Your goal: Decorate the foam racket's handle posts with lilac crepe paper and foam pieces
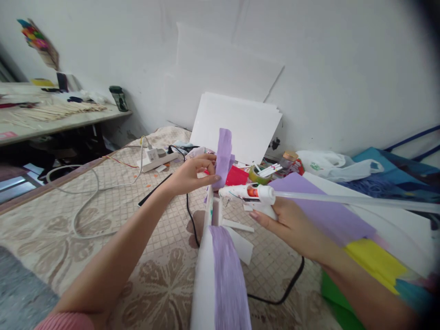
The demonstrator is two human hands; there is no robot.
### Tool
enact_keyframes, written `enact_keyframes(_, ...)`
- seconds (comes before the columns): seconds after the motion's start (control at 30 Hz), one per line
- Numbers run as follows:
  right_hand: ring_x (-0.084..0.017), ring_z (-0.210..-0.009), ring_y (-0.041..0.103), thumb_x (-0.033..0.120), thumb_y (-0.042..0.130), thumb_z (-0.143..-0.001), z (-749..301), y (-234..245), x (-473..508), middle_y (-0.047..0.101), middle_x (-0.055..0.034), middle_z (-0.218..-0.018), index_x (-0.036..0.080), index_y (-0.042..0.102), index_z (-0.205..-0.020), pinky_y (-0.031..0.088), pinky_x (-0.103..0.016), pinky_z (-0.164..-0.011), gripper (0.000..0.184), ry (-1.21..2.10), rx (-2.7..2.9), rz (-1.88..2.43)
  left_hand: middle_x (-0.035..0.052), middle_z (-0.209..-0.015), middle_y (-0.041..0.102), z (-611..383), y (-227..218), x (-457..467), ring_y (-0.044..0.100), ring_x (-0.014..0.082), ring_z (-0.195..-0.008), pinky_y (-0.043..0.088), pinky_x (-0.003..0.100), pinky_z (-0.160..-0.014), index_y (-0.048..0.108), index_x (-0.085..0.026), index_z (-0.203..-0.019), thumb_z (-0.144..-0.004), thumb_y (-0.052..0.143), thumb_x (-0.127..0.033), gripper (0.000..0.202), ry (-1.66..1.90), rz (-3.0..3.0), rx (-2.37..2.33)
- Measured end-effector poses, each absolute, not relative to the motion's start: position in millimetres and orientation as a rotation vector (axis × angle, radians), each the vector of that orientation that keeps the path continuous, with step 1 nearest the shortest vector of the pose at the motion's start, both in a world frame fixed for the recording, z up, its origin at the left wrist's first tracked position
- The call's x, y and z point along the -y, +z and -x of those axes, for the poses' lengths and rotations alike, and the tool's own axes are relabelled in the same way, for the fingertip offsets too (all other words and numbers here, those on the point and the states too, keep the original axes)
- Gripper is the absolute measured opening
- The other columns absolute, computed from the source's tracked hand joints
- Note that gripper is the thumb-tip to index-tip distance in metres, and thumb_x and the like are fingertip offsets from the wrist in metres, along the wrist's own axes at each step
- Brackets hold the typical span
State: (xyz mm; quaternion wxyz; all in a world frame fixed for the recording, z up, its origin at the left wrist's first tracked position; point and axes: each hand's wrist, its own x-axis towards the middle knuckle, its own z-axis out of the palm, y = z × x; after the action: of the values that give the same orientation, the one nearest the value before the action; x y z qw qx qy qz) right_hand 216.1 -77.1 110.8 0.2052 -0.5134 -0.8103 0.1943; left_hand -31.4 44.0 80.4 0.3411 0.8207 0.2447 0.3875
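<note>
My left hand (194,173) pinches a strip of purple crepe paper (224,149), which stands up from the fingers. In my right hand (287,224) is a white glue gun (240,193), its nozzle pointing left close to the lower end of the strip. A long translucent glue stick (330,198) sticks out of the gun's back to the right. Below the nozzle runs a long white board piece (202,279) that reaches toward me. Purple fringe (230,275) lies along its near part. The exact contact between nozzle and paper is too small to make out.
A power strip (160,161) with white cables lies at the left. Black cord (290,286) crosses under my right arm. White boards (237,123) lean on the wall. Rolls of tape (259,175), a plastic bag (337,165) and coloured sheets (319,206) sit at the right.
</note>
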Motion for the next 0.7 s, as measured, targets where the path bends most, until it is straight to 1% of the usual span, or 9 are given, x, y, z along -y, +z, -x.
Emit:
enact_keyframes(0.1, -0.021, -0.073, 0.064, 0.047, 0.045, -0.097, -214.5, 115.2, 76.7, 0.071, -0.0038, -0.084, 0.02, 0.063, -0.089, 0.048, -0.03, -0.067, 0.034, 0.522, 2.281, 1.449, 0.0088, -0.115, 0.062, 31.0, 80.3, -43.9, 0.052, 0.026, -0.123, 0.049, 0.038, -0.095, 0.06, -0.018, -0.068, -0.082, 0.065, -0.035, 0.023, 1.013, -2.143, -0.629)
enact_keyframes(0.17, -0.02, -0.075, 0.064, 0.045, 0.045, -0.097, -213.6, 117.9, 75.8, 0.071, -0.0027, -0.085, 0.02, 0.062, -0.087, 0.048, -0.029, -0.069, 0.032, 0.536, 2.294, 1.414, 0.0088, -0.116, 0.062, 30.9, 80.5, -43.5, 0.053, 0.0258, -0.122, 0.049, 0.038, -0.095, 0.06, -0.018, -0.068, -0.082, 0.065, -0.036, 0.023, 1.01, -2.147, -0.638)
enact_keyframes(0.27, -0.02, -0.082, 0.065, 0.04, 0.046, -0.098, -213.8, 120.5, 73.7, 0.071, -0.0017, -0.091, 0.021, 0.063, -0.09, 0.049, -0.029, -0.075, 0.026, 0.573, 2.316, 1.347, 0.0092, -0.119, 0.062, 31.0, 80.9, -42.8, 0.054, 0.0261, -0.121, 0.049, 0.038, -0.095, 0.06, -0.018, -0.068, -0.082, 0.065, -0.037, 0.024, 1.001, -2.141, -0.661)
enact_keyframes(0.3, -0.02, -0.08, 0.065, 0.04, 0.047, -0.098, -214.4, 120.9, 73.0, 0.071, -0.0015, -0.089, 0.021, 0.063, -0.09, 0.048, -0.028, -0.073, 0.026, 0.566, 2.324, 1.342, 0.0092, -0.12, 0.062, 31.1, 80.9, -42.6, 0.054, 0.0262, -0.121, 0.049, 0.038, -0.094, 0.06, -0.018, -0.068, -0.082, 0.066, -0.038, 0.025, 1.001, -2.142, -0.668)
enact_keyframes(0.37, -0.018, -0.069, 0.062, 0.044, 0.048, -0.096, -215.8, 121.1, 72.0, 0.068, -0.0012, -0.077, 0.021, 0.063, -0.083, 0.046, -0.027, -0.062, 0.03, 0.516, 2.332, 1.366, 0.0087, -0.12, 0.063, 31.4, 80.8, -42.3, 0.055, 0.0258, -0.12, 0.05, 0.038, -0.094, 0.06, -0.018, -0.069, -0.082, 0.065, -0.039, 0.025, 1.002, -2.151, -0.678)
enact_keyframes(0.43, -0.015, -0.056, 0.053, 0.048, 0.049, -0.095, -217.4, 120.8, 71.5, 0.06, 0.0003, -0.062, 0.021, 0.056, -0.068, 0.039, -0.026, -0.052, 0.038, 0.439, 2.333, 1.418, 0.008, -0.12, 0.063, 31.5, 80.4, -42.3, 0.055, 0.0254, -0.12, 0.05, 0.037, -0.093, 0.06, -0.018, -0.069, -0.082, 0.065, -0.039, 0.025, 1.003, -2.156, -0.674)
enact_keyframes(0.5, -0.011, -0.047, 0.043, 0.051, 0.05, -0.094, -218.5, 120.5, 71.2, 0.05, 0.0022, -0.054, 0.022, 0.045, -0.058, 0.032, -0.026, -0.046, 0.046, 0.36, 2.334, 1.462, 0.008, -0.121, 0.062, 31.6, 80.0, -42.5, 0.054, 0.0257, -0.121, 0.05, 0.037, -0.093, 0.06, -0.019, -0.07, -0.082, 0.066, -0.039, 0.024, 0.999, -2.152, -0.668)
enact_keyframes(0.6, -0.009, -0.043, 0.034, 0.054, 0.049, -0.093, -219.4, 120.1, 70.0, 0.041, 0.0038, -0.05, 0.023, 0.034, -0.054, 0.025, -0.026, -0.042, 0.052, 0.299, 2.349, 1.506, 0.0087, -0.122, 0.061, 31.4, 79.8, -43.0, 0.053, 0.0271, -0.123, 0.05, 0.039, -0.093, 0.06, -0.018, -0.069, -0.082, 0.066, -0.038, 0.024, 0.995, -2.14, -0.666)
enact_keyframes(0.7, -0.009, -0.042, 0.032, 0.058, 0.048, -0.092, -220.4, 120.0, 68.2, 0.038, 0.0041, -0.048, 0.023, 0.033, -0.053, 0.021, -0.026, -0.041, 0.055, 0.307, 2.361, 1.524, 0.0082, -0.122, 0.061, 31.3, 79.8, -43.5, 0.053, 0.0272, -0.123, 0.05, 0.04, -0.093, 0.06, -0.018, -0.069, -0.081, 0.066, -0.037, 0.023, 1.002, -2.131, -0.658)
